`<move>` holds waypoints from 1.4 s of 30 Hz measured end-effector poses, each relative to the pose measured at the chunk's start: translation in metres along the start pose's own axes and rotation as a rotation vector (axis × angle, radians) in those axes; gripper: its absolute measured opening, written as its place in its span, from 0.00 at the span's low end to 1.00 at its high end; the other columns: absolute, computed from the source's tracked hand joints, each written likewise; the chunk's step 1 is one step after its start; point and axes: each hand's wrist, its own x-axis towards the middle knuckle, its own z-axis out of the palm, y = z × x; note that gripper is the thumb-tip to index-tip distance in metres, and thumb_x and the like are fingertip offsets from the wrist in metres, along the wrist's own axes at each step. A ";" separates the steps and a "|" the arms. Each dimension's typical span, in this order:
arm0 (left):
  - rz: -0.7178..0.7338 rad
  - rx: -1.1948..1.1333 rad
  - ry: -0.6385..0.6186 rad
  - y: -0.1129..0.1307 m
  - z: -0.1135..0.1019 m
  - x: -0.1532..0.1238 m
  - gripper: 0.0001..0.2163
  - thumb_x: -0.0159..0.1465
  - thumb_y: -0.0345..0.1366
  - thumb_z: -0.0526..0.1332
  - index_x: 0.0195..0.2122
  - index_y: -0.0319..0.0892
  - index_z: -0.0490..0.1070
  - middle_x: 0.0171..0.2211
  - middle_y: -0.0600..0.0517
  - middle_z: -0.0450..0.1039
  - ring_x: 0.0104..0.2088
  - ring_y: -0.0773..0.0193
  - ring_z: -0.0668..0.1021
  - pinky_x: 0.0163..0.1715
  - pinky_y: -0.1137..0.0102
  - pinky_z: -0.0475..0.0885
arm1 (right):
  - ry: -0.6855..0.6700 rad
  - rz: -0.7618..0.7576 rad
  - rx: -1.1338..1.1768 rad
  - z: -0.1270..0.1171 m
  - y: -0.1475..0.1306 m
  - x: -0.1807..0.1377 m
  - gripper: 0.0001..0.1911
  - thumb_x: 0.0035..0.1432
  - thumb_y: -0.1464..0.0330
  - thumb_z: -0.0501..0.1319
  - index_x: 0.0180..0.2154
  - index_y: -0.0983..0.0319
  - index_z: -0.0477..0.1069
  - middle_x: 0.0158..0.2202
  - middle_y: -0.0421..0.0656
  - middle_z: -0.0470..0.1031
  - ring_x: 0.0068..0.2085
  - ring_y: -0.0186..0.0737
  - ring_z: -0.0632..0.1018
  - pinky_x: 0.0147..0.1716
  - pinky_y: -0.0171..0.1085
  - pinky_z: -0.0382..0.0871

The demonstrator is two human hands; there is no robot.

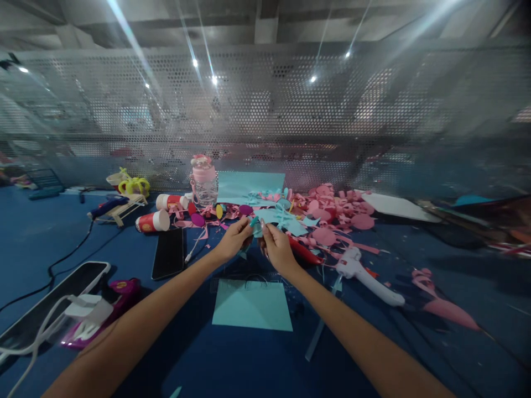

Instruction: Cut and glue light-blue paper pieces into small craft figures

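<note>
Both my hands meet over the middle of the blue table, fingers closed in a pinch. Between them is a small piece of turquoise paper (258, 227). My left hand (235, 239) grips its left side and my right hand (275, 243) its right side. Part of the piece is hidden behind the fingers. Nearer to me lies a flat turquoise paper sheet (253, 305). Just beyond my hands are turquoise paper scraps (286, 220) and a heap of pink paper cutouts (326, 207).
A white glue gun (369, 276) with a clear glue stick lies to the right. On the left are a phone (168, 254), paper cups (153, 222), a purple power strip (120, 301) and cables. A pink-lidded bottle (204, 182) stands before the perforated metal screen (257, 110).
</note>
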 end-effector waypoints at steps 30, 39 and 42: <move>0.058 0.079 -0.038 -0.005 -0.002 -0.001 0.17 0.58 0.51 0.52 0.26 0.41 0.58 0.14 0.61 0.56 0.13 0.76 0.57 0.14 0.77 0.53 | -0.074 0.088 0.170 0.000 0.003 0.001 0.19 0.53 0.51 0.53 0.23 0.59 0.61 0.12 0.33 0.60 0.12 0.29 0.61 0.11 0.31 0.51; 0.111 0.287 0.074 -0.001 -0.006 0.002 0.18 0.59 0.51 0.50 0.29 0.39 0.65 0.20 0.57 0.61 0.21 0.72 0.63 0.20 0.76 0.57 | -0.112 0.049 0.070 0.000 0.000 0.001 0.22 0.52 0.50 0.53 0.19 0.59 0.60 0.09 0.34 0.59 0.11 0.29 0.60 0.12 0.30 0.49; 0.091 0.226 0.058 -0.001 -0.006 0.003 0.17 0.57 0.50 0.53 0.28 0.39 0.65 0.20 0.57 0.60 0.21 0.72 0.62 0.21 0.76 0.57 | -0.117 0.054 0.086 0.000 0.001 0.001 0.22 0.52 0.49 0.53 0.19 0.59 0.60 0.09 0.33 0.58 0.11 0.28 0.59 0.12 0.30 0.48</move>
